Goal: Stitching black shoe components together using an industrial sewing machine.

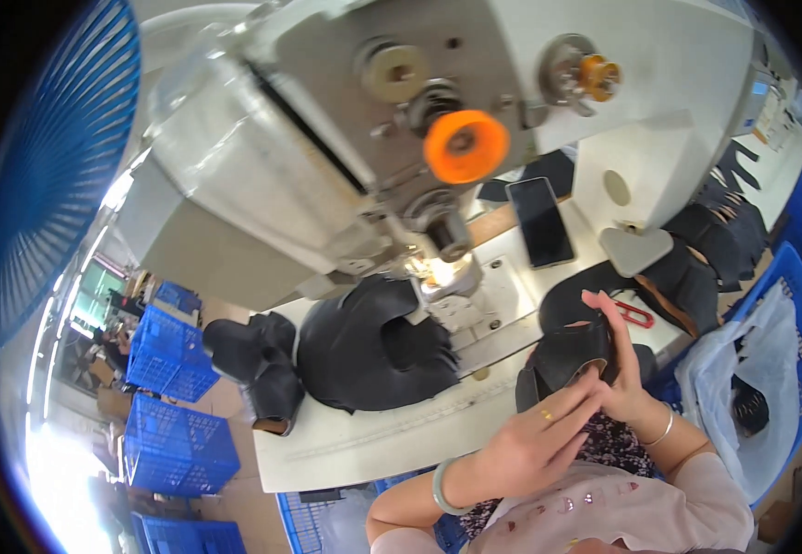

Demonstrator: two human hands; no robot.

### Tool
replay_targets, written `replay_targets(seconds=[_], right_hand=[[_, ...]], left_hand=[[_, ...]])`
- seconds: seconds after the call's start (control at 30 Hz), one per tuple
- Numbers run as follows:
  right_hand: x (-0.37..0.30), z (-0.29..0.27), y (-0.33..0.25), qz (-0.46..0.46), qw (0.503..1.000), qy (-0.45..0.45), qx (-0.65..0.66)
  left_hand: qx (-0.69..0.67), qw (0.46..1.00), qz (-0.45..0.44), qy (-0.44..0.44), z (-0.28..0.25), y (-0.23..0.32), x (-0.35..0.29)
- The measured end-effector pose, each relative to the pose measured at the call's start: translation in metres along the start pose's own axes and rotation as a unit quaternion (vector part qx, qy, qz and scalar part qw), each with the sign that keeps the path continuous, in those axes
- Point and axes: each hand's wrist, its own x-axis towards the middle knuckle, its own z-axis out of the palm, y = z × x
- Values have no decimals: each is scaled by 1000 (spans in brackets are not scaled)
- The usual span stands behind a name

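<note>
Well, two hands are busy with a small black piece (556, 355), soft like a shoe top, at four o'clock on the table's near side. The left hand (539, 434) has its fingers pressed together, with the tips at the piece's open edge, where brown lining shows. Its thumb is hidden, so I can't tell if it pinches. The right hand (626, 374) seems to grip the far side, with one finger stretched up past the top.

To do this well, I think the right hand should hold firm while the left fingertips work along the edge bit by bit. Press softly, so the piece does not crease. Turn it toward the light to see if the lining lies flat. Bring the piece up off the lap, so the flowery cloth (611, 441) does not get caught.

The sewing machine (350, 115) is at twelve o'clock, so fingers should keep away from its needle. A big black piece (341, 355) lies on the table (355, 452) at seven o'clock, well apart from the hands. A phone (541, 223) lies at two o'clock. A small red tool (638, 310) lies at three o'clock, near the right hand; mind that sleeves don't knock it.
</note>
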Motion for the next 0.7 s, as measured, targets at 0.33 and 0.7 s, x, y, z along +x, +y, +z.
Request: replay_targets(seconds=[0.33,0.7], right_hand=[[54,29,9,47,993,-100,-31],[127,51,-33,-412,838,-92,-345]], left_hand=[[451,881,-141,6,-141,-133,-28],[244,944,-206,77,-172,-162,-27]])
